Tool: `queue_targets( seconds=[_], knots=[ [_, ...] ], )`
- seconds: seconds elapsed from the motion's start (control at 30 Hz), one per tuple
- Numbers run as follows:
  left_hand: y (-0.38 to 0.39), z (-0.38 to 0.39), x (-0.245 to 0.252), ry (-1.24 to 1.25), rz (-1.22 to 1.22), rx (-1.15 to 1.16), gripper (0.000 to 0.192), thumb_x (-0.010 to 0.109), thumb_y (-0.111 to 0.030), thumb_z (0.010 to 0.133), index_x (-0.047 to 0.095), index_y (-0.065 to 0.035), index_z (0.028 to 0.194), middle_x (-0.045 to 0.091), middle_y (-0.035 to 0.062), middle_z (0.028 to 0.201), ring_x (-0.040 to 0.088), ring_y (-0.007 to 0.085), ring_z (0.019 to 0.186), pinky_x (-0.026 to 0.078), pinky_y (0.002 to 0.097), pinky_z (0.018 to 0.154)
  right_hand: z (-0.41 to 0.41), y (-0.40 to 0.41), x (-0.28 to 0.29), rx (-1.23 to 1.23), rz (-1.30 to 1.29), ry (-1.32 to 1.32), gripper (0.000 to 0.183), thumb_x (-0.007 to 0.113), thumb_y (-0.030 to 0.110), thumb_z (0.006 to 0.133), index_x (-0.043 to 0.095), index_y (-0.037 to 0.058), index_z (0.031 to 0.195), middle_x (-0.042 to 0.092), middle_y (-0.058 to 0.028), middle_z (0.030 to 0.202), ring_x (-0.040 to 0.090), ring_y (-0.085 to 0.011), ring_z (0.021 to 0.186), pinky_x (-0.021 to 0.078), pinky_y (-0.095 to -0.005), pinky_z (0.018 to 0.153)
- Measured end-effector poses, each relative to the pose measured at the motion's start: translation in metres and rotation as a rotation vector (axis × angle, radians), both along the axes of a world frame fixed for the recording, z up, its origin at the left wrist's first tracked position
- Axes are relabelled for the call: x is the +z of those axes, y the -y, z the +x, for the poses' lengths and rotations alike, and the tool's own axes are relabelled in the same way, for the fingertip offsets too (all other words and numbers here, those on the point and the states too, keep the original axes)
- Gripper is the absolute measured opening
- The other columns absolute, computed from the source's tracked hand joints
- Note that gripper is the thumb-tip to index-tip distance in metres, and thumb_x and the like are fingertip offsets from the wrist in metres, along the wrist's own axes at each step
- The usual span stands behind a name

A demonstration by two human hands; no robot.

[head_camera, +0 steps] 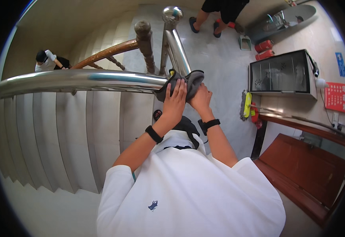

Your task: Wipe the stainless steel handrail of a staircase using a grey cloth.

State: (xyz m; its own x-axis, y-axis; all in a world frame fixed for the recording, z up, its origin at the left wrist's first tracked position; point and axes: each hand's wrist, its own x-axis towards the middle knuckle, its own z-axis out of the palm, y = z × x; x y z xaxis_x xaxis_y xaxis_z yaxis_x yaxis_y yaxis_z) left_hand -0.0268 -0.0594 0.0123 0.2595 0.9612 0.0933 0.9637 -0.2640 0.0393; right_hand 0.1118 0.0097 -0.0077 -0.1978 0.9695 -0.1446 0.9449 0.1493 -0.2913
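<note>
A grey cloth point(194, 81) with dark edging is wrapped over the corner of a stainless steel handrail point(116, 80), where the long rail meets a shorter one. My left hand point(176, 99) presses flat on the cloth, its fingers stretched over the rail. On the cloth's other side, my right hand point(200, 97) grips it with curled fingers, some of them hidden. A steel post with a ball top point(172, 14) stands beyond the cloth. Close by is a turned wooden newel post point(144, 44) with a wooden handrail point(107, 53).
Stairs point(71, 133) lie to the left. One person point(45, 60) is at the wooden rail; another person's legs point(202, 19) show at the top. At right are a glass-fronted cabinet point(279, 72), fire extinguishers point(263, 46), a mop point(246, 105), a dustpan point(244, 43) and a reddish wooden door point(306, 166).
</note>
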Motion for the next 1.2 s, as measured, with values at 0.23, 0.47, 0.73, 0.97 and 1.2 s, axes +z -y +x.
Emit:
queue_targets(
  seconds=[0.23, 0.47, 0.73, 0.97, 1.2],
  knots=[
    [-0.057, 0.022, 0.006, -0.13, -0.116, 0.03, 0.08, 0.076, -0.018, 0.075, 0.043, 0.0088, 0.143, 0.043, 0.0268, 0.145, 0.047, 0.0392, 0.131, 0.028, 0.057, 0.114, 0.014, -0.007, -0.016, 0.046, 0.088, -0.483, 0.049, 0.08, 0.024, 0.071, 0.064, 0.0081, 0.114, 0.067, -0.0174, 0.107, 0.065, -0.0395, 0.1, 0.0545, -0.0477, 0.082],
    [-0.043, 0.003, 0.015, 0.027, -0.048, -0.007, 0.088, 0.081, -0.018, 0.071, 0.041, 0.0013, 0.148, 0.046, 0.0208, 0.148, 0.046, 0.0316, 0.136, 0.03, 0.0425, 0.117, 0.015, -0.004, 0.0, 0.007, -0.062, -0.278, 0.055, 0.08, 0.027, 0.072, 0.061, 0.007, 0.119, 0.07, -0.0186, 0.107, 0.067, -0.0392, 0.097, 0.0559, -0.0473, 0.081],
    [-0.007, -0.075, 0.08, 0.11, -0.194, 0.119, 0.086, 0.079, -0.023, 0.08, 0.036, -0.0124, 0.154, 0.041, 0.0083, 0.156, 0.041, 0.0257, 0.142, 0.033, 0.0452, 0.113, -0.004, 0.017, 0.034, -0.112, -0.361, -0.044, 0.091, 0.078, 0.036, 0.074, 0.039, -0.0153, 0.137, 0.07, -0.0262, 0.104, 0.069, -0.036, 0.098, 0.0556, -0.0459, 0.084],
    [-0.047, -0.079, 0.055, -0.179, -0.074, 0.189, 0.081, 0.081, -0.026, 0.074, 0.047, -0.0002, 0.143, 0.054, 0.0201, 0.142, 0.05, 0.0319, 0.133, 0.038, 0.055, 0.101, -0.019, 0.008, 0.038, 0.008, -0.336, 0.106, 0.116, 0.077, 0.046, 0.076, 0.015, -0.0186, 0.15, 0.068, -0.0287, 0.113, 0.065, -0.0441, 0.11, 0.0431, -0.0535, 0.1],
    [-0.082, -0.035, 0.021, -0.025, -0.218, -0.008, 0.044, 0.081, -0.014, 0.06, 0.059, -0.0061, 0.097, 0.071, 0.0109, 0.101, 0.068, 0.0276, 0.103, 0.045, 0.0396, 0.086, -0.012, -0.026, 0.032, -0.005, -0.392, 0.073, 0.116, 0.087, 0.053, 0.059, 0.033, -0.0026, 0.145, 0.063, -0.0255, 0.127, 0.062, -0.0396, 0.119, 0.0375, -0.0558, 0.107]
  ],
)
